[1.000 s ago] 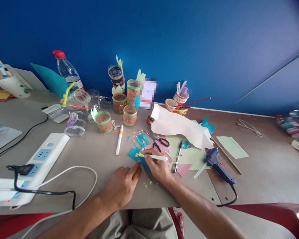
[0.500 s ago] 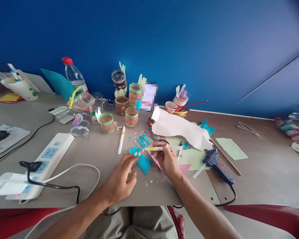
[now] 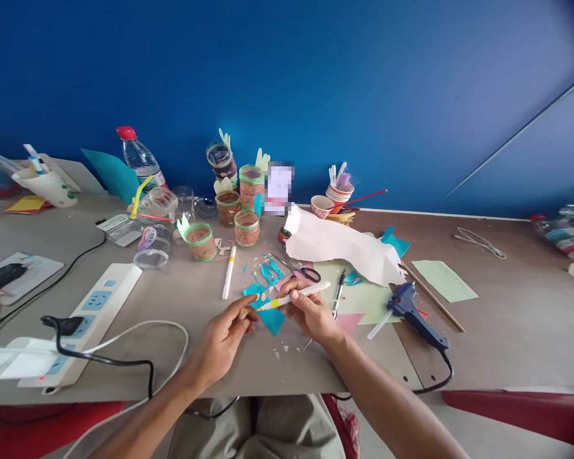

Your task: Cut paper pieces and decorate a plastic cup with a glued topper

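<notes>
My right hand (image 3: 310,312) is closed around a white marker (image 3: 299,295), its yellow tip pointing left toward my other hand. Thumb and fingers of my left hand (image 3: 227,338) are pinched together on a small pale-yellow piece (image 3: 243,313), too small to make out fully. Beneath and between both hands lies a blue paper sheet (image 3: 273,322), with little pale discs near its upper left edge. Cut blue scraps (image 3: 270,273) and black-handled scissors (image 3: 310,274) lie just beyond. A second white marker (image 3: 229,273) rests to the left of them.
Several wrapped jars (image 3: 201,243) stand toward the wall. A torn white sheet (image 3: 344,245) lies right of centre, and a blue glue gun (image 3: 418,315) sits farther right. A power strip (image 3: 93,312) with cables occupies the left.
My left hand has lifted off the blue paper and pinched a small pale piece. My right hand has turned the marker so its tip slants down to the left, close to the left fingers.
</notes>
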Tool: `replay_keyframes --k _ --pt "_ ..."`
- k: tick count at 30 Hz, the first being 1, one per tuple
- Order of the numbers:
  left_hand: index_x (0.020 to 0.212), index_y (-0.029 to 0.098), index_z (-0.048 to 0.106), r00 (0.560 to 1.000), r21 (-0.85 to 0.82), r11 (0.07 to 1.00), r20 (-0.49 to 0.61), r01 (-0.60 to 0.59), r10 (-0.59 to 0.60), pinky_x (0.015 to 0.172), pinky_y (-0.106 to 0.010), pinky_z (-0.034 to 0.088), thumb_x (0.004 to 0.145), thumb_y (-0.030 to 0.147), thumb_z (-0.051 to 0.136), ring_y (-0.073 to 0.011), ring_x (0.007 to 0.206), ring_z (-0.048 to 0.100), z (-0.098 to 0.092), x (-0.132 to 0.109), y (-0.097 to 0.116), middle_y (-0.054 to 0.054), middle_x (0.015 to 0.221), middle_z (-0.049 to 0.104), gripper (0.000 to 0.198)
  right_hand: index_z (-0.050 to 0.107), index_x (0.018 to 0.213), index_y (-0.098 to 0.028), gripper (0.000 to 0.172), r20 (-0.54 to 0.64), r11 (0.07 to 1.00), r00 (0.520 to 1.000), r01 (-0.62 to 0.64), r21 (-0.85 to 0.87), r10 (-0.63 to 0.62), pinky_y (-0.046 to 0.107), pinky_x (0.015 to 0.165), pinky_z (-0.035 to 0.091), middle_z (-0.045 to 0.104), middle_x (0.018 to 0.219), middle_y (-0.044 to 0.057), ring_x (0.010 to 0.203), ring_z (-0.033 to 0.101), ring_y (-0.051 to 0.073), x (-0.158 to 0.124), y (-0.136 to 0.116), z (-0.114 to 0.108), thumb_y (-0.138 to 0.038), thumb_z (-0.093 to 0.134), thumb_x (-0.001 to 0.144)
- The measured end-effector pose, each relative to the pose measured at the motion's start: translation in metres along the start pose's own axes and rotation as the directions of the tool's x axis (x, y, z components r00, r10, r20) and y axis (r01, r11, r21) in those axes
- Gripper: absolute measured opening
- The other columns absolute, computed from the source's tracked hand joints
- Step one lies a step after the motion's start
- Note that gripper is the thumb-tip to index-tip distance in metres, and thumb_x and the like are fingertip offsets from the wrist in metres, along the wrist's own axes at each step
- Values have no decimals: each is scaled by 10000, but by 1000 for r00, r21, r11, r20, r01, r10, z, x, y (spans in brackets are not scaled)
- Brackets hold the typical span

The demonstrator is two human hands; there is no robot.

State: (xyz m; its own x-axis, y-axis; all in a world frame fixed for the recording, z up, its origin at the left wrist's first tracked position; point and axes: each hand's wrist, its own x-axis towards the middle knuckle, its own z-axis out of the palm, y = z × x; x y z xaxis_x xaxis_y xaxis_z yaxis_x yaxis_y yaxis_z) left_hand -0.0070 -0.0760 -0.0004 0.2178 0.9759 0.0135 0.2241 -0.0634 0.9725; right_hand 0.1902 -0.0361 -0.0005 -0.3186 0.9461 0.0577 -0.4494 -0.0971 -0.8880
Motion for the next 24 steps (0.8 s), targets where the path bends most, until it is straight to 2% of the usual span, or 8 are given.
replay_keyframes --k 3,6,13,17,24 --pt "1422 215 367 996 -38 997 51 71 -69 733 -280 529 886 305 496 -138 739 613 1 -2 0 -43 911 678 559 670 781 -202 300 -2 999 1000 13 -44 -13 249 517 375 536 649 -23 517 464 98 0 2 -1 -501 696 765" --pt "1481 210 240 994 -15 996 63 90 -89 755 -278 512 894 299 496 -136 756 612 1 -2 -1 -51 956 703 647 674 805 -196 325 11 994 1000 5 -110 -3 252 514 372 544 640 -15 528 468 108 0 3 -3 -520 669 784" --pt "1473 200 254 998 126 992 70 -7 -2 728 -268 519 895 245 493 -142 767 647 2 0 -1 -48 936 724 627 647 743 -195 343 44 970 999 2 -242 9 260 496 366 542 608 -11 514 455 113 -1 -8 5 -536 639 788" --pt "1469 220 274 992 186 979 103 -85 66 815 -307 544 905 237 477 -177 924 688 1 0 0 -66 1007 734 599 625 722 -201 341 51 952 999 9 -305 7 260 500 363 525 594 -20 522 452 115 -2 -11 9 -535 620 793" --pt "1483 209 260 969 378 895 158 -236 189 762 -282 563 916 177 431 -189 899 711 2 3 2 -93 1029 741 594 611 739 -204 331 77 952 995 -31 -306 57 253 504 360 527 580 -30 520 453 111 -1 -5 9 -531 623 795"
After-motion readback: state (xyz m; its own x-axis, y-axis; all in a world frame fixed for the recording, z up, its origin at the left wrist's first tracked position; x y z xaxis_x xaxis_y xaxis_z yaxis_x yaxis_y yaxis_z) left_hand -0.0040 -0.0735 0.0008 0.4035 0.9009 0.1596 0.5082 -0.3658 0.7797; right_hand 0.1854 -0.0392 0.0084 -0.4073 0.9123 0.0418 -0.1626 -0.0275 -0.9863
